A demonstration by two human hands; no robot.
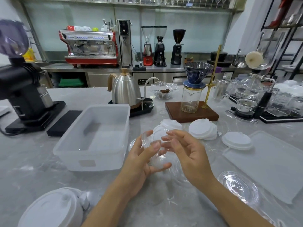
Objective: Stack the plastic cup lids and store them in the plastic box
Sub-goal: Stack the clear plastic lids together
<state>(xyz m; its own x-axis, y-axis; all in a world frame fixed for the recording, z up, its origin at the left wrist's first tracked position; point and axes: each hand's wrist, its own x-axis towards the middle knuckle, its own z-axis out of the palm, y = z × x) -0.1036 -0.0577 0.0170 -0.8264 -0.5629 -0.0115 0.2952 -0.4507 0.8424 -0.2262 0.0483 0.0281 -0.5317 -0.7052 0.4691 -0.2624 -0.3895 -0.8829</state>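
My left hand grips a small stack of clear plastic lids on edge, thumb and fingers curled round it, above the grey counter. Close to its right, my right hand hovers with relaxed, slightly bent fingers near the stack and holds nothing. The translucent plastic box stands empty just left of my hands. White lids lie behind my hands, further right in a pile and singly. A clear lid lies at the right, another clear lid under my right hand. More white lids sit bottom left.
The box's flat cover lies at the right. Behind stand a black grinder, a black pad, a steel kettle on its base, a wooden dripper stand and glassware at the far right.
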